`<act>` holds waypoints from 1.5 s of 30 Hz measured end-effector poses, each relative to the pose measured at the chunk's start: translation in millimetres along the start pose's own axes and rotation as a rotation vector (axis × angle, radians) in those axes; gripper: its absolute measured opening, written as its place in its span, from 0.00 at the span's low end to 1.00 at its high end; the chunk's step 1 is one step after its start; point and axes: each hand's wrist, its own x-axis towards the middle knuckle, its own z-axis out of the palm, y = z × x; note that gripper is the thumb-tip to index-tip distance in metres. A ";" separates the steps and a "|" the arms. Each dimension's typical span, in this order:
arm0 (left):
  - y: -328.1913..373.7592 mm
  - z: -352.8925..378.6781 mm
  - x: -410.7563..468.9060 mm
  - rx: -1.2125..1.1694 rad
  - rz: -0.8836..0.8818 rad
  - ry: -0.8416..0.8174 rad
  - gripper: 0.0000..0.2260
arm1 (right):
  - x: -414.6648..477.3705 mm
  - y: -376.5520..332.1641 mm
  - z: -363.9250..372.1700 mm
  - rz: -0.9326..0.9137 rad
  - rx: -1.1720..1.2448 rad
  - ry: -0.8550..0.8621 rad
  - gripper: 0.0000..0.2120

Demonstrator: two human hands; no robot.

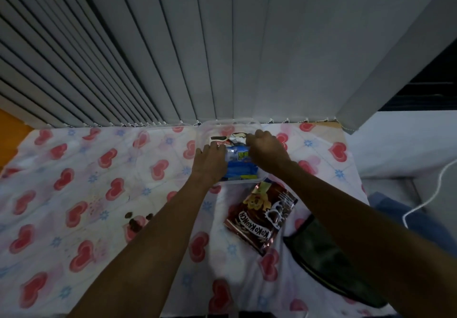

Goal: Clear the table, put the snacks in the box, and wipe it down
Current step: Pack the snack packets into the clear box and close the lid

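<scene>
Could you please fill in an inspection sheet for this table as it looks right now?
Surface: table under a heart-print cloth.
Job's things: clear plastic box at the far edge by the blinds; blue snack packet inside it; Koko Krunch packet lying flat on the cloth, just in front of the box.
Clutter: brown cereal pieces spilled on the cloth; dark green cloth at the right edge.
Grippers: left hand and right hand both on the blue packet in the box.
Cables: white cable off the table, right.
Surroundings: grey vertical blinds behind.
</scene>
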 end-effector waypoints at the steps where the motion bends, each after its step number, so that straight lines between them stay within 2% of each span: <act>1: 0.7 -0.2 -6.6 -0.004 0.006 0.009 0.19 | -10.0 -2.4 -3.7 0.012 -0.006 0.020 0.12; 4: 4.0 -0.7 -32.0 -0.008 0.036 0.002 0.20 | -39.4 -9.1 -11.5 0.113 0.044 0.016 0.11; 7: 8.7 3.3 -60.2 -0.001 0.062 0.075 0.19 | -73.1 -12.1 -11.0 0.219 0.037 0.011 0.12; 11: 15.1 15.1 -93.8 -0.009 0.068 0.153 0.23 | -115.0 -16.4 0.4 0.341 0.028 0.004 0.17; 13: 20.1 21.2 -110.1 0.002 0.068 0.208 0.21 | -129.6 -19.3 6.2 0.418 0.058 -0.021 0.18; 15: 25.6 29.2 -125.5 -0.002 0.084 0.264 0.14 | -140.5 -21.2 13.1 0.476 0.076 -0.065 0.19; 18: 30.7 42.3 -145.0 -0.034 0.090 0.196 0.11 | -150.6 -24.0 21.6 0.522 0.107 -0.159 0.21; 22: 30.2 71.8 -160.0 -0.028 0.061 -0.007 0.21 | -158.5 -27.5 27.0 0.566 0.132 -0.176 0.21; 24: 30.7 79.9 -163.8 -0.046 0.015 -0.074 0.23 | -162.2 -29.2 27.6 0.573 0.127 -0.164 0.20; 28: 33.8 87.3 -165.2 -0.121 -0.048 -0.156 0.20 | -167.0 -33.5 24.5 0.630 0.202 -0.178 0.16; 32: 27.9 86.2 -165.3 -0.202 -0.122 -0.228 0.26 | -165.9 -36.6 16.8 0.725 0.439 -0.212 0.11; 35: 18.5 83.6 -166.5 -0.256 -0.157 -0.258 0.29 | -166.9 -38.6 8.0 0.682 0.472 -0.239 0.08; 38: 5.4 79.4 -166.0 -0.453 -0.182 -0.323 0.31 | -170.9 -43.1 -4.7 0.660 0.504 -0.229 0.08; 40: -4.3 69.7 -164.5 -0.579 -0.183 -0.341 0.26 | -171.6 -41.7 -10.0 0.670 0.544 -0.228 0.09; 43: -17.6 43.6 -157.8 -0.790 -0.232 -0.352 0.15 | -166.8 -38.1 -23.3 0.684 0.617 -0.229 0.15; 45: -27.6 21.9 -151.7 -0.889 -0.270 -0.318 0.13 | -159.2 -36.8 -35.0 0.668 0.647 -0.207 0.16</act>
